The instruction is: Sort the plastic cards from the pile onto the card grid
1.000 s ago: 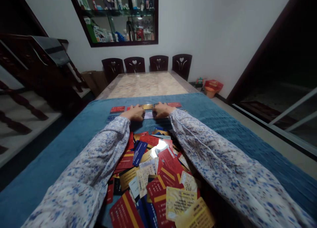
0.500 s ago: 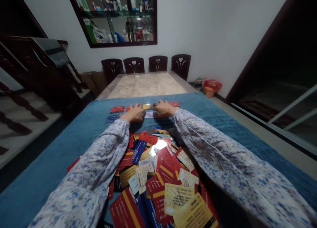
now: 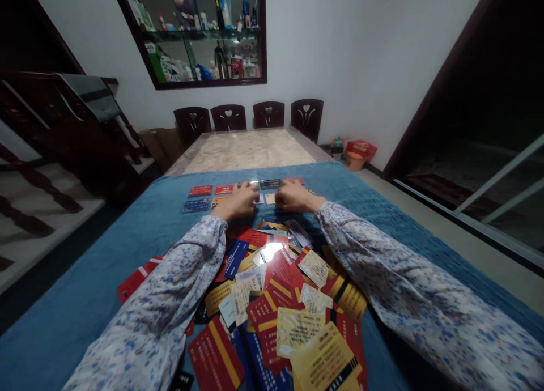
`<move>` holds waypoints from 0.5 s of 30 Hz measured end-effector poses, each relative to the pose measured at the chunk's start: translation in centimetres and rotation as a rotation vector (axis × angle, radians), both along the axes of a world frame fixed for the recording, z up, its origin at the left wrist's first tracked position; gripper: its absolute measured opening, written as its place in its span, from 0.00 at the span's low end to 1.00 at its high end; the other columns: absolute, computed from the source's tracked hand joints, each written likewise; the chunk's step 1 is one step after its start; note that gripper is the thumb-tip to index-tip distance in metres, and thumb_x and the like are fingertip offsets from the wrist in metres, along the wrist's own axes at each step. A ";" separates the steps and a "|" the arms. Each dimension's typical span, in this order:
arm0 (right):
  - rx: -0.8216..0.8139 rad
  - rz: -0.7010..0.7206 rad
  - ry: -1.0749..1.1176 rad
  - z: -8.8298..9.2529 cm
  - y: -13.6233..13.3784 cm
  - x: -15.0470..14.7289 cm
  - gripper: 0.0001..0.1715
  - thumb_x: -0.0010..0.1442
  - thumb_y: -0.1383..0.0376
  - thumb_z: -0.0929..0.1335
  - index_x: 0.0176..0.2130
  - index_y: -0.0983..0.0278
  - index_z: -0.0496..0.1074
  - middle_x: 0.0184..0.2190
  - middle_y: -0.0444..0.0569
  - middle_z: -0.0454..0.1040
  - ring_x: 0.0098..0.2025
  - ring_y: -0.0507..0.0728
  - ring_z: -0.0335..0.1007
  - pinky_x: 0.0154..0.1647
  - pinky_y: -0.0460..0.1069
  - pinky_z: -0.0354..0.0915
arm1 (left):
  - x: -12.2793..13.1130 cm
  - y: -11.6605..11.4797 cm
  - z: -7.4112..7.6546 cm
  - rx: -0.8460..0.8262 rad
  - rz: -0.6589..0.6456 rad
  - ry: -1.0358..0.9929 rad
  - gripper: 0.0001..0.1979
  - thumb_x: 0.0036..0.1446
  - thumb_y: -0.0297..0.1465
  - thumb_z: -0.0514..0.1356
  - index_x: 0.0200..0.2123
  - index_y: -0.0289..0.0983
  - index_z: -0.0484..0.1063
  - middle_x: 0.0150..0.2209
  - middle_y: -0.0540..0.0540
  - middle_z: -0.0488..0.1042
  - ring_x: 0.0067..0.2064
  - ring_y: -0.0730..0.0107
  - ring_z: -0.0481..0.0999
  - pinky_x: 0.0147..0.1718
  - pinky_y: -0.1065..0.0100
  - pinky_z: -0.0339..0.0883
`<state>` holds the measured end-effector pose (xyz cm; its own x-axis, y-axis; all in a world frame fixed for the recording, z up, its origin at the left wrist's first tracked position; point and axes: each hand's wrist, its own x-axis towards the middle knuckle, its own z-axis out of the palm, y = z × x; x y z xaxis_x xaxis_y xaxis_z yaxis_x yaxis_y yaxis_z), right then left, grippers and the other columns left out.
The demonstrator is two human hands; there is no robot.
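My left hand (image 3: 242, 200) reaches over the laid-out rows, fingers stretched forward and touching cards; a lilac card (image 3: 260, 199) shows beside its fingertips. My right hand (image 3: 296, 197) has its fingers curled down at the edge of a cream card (image 3: 270, 199). Farther back lies a dark card (image 3: 271, 184), with a red card (image 3: 294, 181) partly behind my right hand. To the left are a red card (image 3: 200, 190), another red card (image 3: 224, 189), a blue card (image 3: 196, 205) and an orange card (image 3: 219, 202). My palms are hidden from view.
A loose heap of mixed cards (image 3: 272, 300) spreads between my forearms, with red cards (image 3: 134, 279) beside my left sleeve. A blue cloth (image 3: 106, 255) covers this end of the marble-topped table (image 3: 250, 147). Several dark chairs (image 3: 269, 114) stand at its far end.
My right hand has shifted right, and my left slightly right, uncovering the dark, cream and orange cards. The forearms have spread apart, and the view has tipped slightly upward.
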<state>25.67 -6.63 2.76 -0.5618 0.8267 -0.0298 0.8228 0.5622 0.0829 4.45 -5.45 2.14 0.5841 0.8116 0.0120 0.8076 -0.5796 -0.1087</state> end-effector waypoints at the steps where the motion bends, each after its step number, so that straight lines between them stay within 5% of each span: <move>1: -0.014 -0.002 -0.005 -0.1 -0.3 0.1 0.16 0.66 0.64 0.67 0.47 0.63 0.83 0.49 0.60 0.81 0.59 0.68 0.65 0.54 0.58 0.59 | 0.4 -0.4 0.1 -0.024 -0.010 -0.010 0.16 0.56 0.24 0.57 0.44 0.36 0.81 0.51 0.35 0.76 0.60 0.45 0.64 0.56 0.45 0.59; 15: -0.130 -0.015 -0.046 -0.5 -2.8 -0.8 0.18 0.65 0.56 0.69 0.48 0.61 0.83 0.48 0.59 0.82 0.60 0.69 0.69 0.59 0.60 0.62 | 2.0 -1.4 -1.6 -0.173 -0.081 -0.084 0.15 0.50 0.23 0.56 0.35 0.37 0.83 0.40 0.39 0.80 0.52 0.49 0.73 0.55 0.53 0.65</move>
<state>24.86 -9.39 2.26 -0.5453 0.8223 -0.1627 0.8281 0.5586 0.0478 6.44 -6.82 0.57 0.6501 0.7564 -0.0721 0.7598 -0.6469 0.0645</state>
